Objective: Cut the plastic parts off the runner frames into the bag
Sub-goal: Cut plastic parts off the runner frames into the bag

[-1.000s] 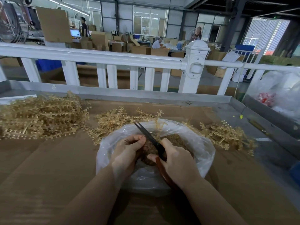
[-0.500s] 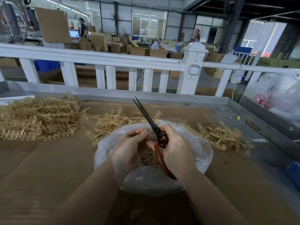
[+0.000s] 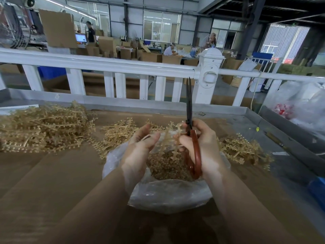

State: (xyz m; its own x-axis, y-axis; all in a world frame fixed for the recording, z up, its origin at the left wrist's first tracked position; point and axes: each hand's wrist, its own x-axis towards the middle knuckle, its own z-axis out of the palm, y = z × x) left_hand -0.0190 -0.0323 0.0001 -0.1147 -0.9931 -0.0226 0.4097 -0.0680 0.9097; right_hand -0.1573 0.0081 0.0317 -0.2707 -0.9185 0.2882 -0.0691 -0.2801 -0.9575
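Note:
A clear plastic bag [image 3: 168, 198] lies open on the cardboard-covered table, with small tan cut parts [image 3: 167, 166] heaped inside. My right hand [image 3: 205, 147] grips red-handled scissors [image 3: 197, 152], whose blades are closed and point straight up. A tan runner frame [image 3: 173, 143] hangs over the bag between my hands, against my right thumb and fingers. My left hand [image 3: 140, 145] is beside it, palm turned toward the frame and fingers relaxed. Whether the left hand touches the frame is unclear.
Heaps of tan runner frames lie at the far left [image 3: 44, 127], behind the bag [image 3: 117, 132] and at the right [image 3: 242, 150]. A metal rim [image 3: 219, 110] and a white railing [image 3: 123, 67] border the table's far side. Filled plastic bags [image 3: 302, 104] stand to the right.
Both hands have risen out of the bag. The scissors swung from leaning up-left to upright. My left hand has opened away from the runner frame.

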